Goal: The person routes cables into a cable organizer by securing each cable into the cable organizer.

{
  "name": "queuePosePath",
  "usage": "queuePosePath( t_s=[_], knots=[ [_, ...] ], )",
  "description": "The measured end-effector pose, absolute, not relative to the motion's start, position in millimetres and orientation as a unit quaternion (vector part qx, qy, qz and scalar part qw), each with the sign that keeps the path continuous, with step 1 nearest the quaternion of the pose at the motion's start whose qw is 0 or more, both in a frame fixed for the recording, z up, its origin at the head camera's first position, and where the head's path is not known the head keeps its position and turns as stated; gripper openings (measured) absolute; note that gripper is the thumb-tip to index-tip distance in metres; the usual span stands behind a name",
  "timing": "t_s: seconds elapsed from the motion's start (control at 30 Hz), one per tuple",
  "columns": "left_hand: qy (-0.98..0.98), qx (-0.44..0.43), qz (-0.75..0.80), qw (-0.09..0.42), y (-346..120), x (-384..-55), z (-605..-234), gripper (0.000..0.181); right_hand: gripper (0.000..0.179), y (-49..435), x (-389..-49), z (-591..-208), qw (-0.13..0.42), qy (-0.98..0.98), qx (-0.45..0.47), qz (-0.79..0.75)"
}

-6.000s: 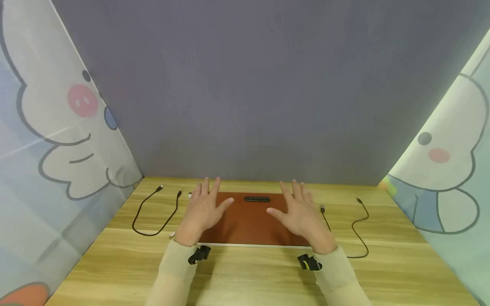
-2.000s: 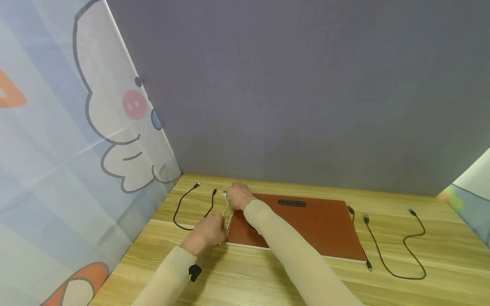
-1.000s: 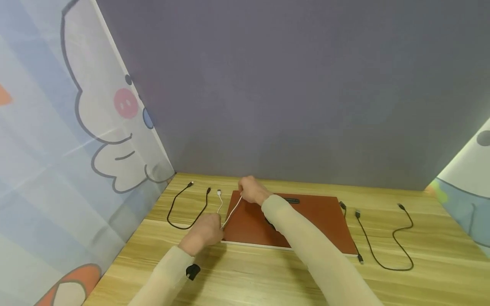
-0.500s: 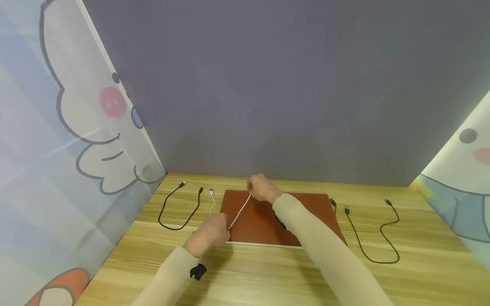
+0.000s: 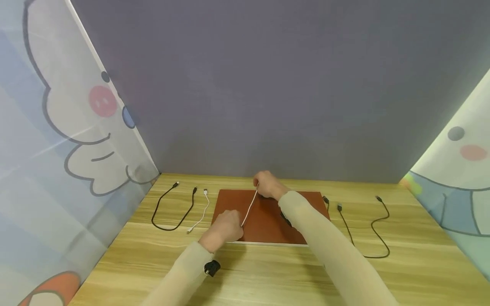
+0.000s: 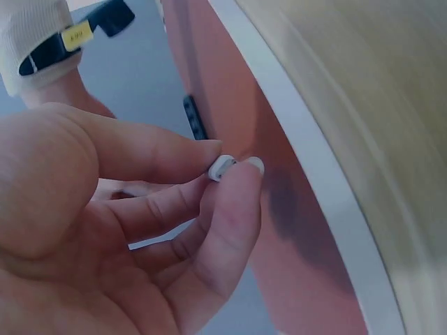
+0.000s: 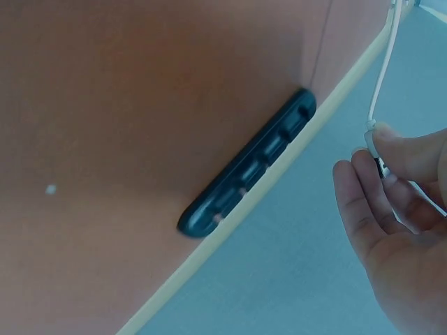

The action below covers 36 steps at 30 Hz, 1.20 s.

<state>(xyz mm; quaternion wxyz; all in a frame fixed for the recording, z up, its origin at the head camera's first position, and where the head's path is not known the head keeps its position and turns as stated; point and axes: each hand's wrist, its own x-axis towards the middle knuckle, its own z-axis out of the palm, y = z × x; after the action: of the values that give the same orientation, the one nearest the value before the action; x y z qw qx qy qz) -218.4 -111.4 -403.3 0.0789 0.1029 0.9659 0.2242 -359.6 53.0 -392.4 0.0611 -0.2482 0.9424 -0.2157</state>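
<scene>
A white charging cable [image 5: 250,207] stretches between both hands above a reddish-brown board [image 5: 264,231]. Its near end is pinched by the left hand [image 5: 226,225]; in the left wrist view a small white connector [image 6: 223,167] pokes out between thumb and fingertips. The right hand [image 5: 269,185] pinches the far end beyond the board's back edge, and the right wrist view shows a connector [image 7: 375,150] under the thumb. A black cable clip strip [image 7: 248,164] with several slots sits along that back edge, apart from the right hand. In the head view the right hand and arm hide the strip.
To the left lie a second white cable [image 5: 205,192] and a looped black cable [image 5: 163,230]. On the right are a curved black cable [image 5: 388,248] and another black cable end [image 5: 326,199] beside the board. A grey wall [image 5: 245,106] stands behind the wooden table [image 5: 153,263].
Both hands began spread above the board, then took a white cable at the board's left side. They have since carried it rightward over the board, while the head view turned right.
</scene>
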Motion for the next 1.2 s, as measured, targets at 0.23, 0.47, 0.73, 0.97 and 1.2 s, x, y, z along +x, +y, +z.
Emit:
queuePosePath(
  t_s=[0.23,0.47,0.73,0.97,1.2],
  knots=[
    [0.954,0.11,0.27,0.076,-89,-224,-407,0.041,0.027,67,-365,-390,0.062,0.949,-0.23,-0.208],
    [0.937,0.125,0.315,0.086,-71,-229,-415,0.048,0.033,80,-368,-388,0.052,0.953,-0.222,-0.198],
    [0.93,0.123,0.331,0.096,-53,-229,-422,0.051,0.03,89,-366,-392,0.052,0.955,-0.226,-0.185],
    [0.929,0.126,0.335,0.098,-42,-228,-427,0.051,0.029,90,-365,-398,0.051,0.956,-0.236,-0.169],
    [0.929,0.122,0.335,0.098,-38,-227,-429,0.049,0.025,91,-367,-404,0.057,0.959,-0.228,-0.157]
  ],
)
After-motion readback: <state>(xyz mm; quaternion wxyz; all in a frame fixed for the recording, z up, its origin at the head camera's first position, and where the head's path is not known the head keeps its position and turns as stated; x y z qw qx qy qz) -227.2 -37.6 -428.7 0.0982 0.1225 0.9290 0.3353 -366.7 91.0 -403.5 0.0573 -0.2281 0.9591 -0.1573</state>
